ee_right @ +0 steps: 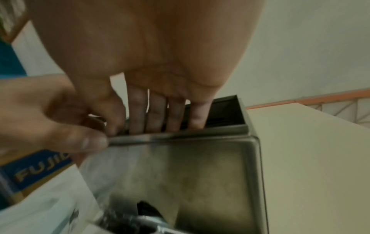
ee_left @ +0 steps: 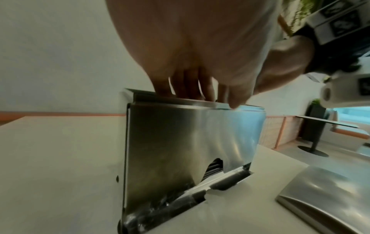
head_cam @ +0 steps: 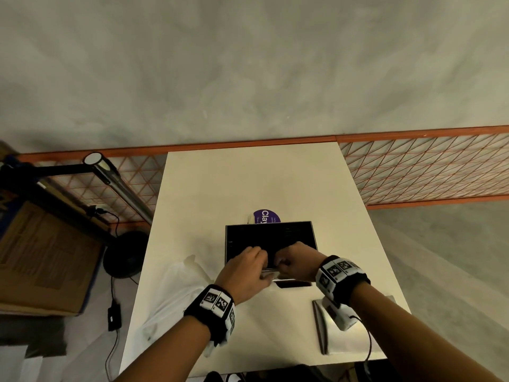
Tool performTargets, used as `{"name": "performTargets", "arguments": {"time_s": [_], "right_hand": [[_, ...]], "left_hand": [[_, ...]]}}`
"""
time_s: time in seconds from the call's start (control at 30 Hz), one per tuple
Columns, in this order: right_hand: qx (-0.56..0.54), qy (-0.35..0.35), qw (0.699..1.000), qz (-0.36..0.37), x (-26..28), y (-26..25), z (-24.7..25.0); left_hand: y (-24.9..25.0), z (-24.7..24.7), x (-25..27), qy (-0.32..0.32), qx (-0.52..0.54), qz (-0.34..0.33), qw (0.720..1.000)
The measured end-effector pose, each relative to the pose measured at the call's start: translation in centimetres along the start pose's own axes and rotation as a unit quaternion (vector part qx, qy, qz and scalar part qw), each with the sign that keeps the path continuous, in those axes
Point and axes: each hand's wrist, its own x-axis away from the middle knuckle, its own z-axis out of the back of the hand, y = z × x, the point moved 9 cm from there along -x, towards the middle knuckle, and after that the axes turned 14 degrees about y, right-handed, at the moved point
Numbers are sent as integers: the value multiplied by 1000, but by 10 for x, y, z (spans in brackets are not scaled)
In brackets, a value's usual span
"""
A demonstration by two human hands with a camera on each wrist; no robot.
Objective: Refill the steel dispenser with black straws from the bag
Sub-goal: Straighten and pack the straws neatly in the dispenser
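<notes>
The steel dispenser (head_cam: pixel 312 238) stands lidless in the middle of the white table, full of black straws (head_cam: pixel 264 238). My left hand (head_cam: pixel 261 261) grips its near front wall, fingers inside and thumb on the outer rim (ee_left: pixel 238 102). My right hand (head_cam: pixel 282 261) reaches in beside it with straight fingers (ee_right: pixel 156 114) pointing down onto the straws; their tips are hidden behind the wall. In the left wrist view, straws show through the front cut-out (ee_left: pixel 214 167) and lie in the bottom tray (ee_left: pixel 180 204). The pale plastic bag (head_cam: pixel 170 290) lies flat, left of the dispenser.
The steel lid (head_cam: pixel 321 329) lies on the table at the near right, under my right forearm. A purple round label (head_cam: pixel 265 216) sits behind the dispenser. Cardboard boxes (head_cam: pixel 46 257), a lamp and cables stand left of the table; an orange mesh rail (head_cam: pixel 427 172) runs behind.
</notes>
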Motion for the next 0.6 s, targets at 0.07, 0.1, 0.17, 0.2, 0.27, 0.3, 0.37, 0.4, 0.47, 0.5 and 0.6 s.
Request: {"name": "performTargets", "arguments": {"time_s": [0.07,0.1,0.17,0.2,0.27,0.3,0.37,0.4,0.47,0.5,0.6], "right_hand": [[-26,107,993,35,-7,3,19],[-6,138,990,31,-11,8,23],[64,126,990,-3,-18,15,18],[92,99,991,-19,-20,18,8],[116,53,991,-46,-21,21,-9],[121,42,990,-58,-19,22,-15],[125,40,989,-65,-12,20,-22],[134,43,989,-56,-9,18,-23],[164,39,985,-29,-1,16,-26],[180,31,983,-11,1,14,-28],[183,50,982,18,8,10,-20]], "left_hand": [[9,5,-4,46,-10,-46,998],[8,1,-9,43,-20,-44,998],[-2,-14,-20,-6,-28,-3,1000],[-6,-23,-25,-40,-32,15,999],[-12,-40,-27,-100,-47,33,993],[-14,-47,-25,-124,-53,35,990],[-17,-56,-17,-148,-59,30,987],[-16,-56,-13,-141,-61,21,988],[-15,-50,-9,-109,-59,1,992],[-15,-47,-7,-100,-55,-4,993],[-14,-34,-4,-86,-34,-7,996]]}}
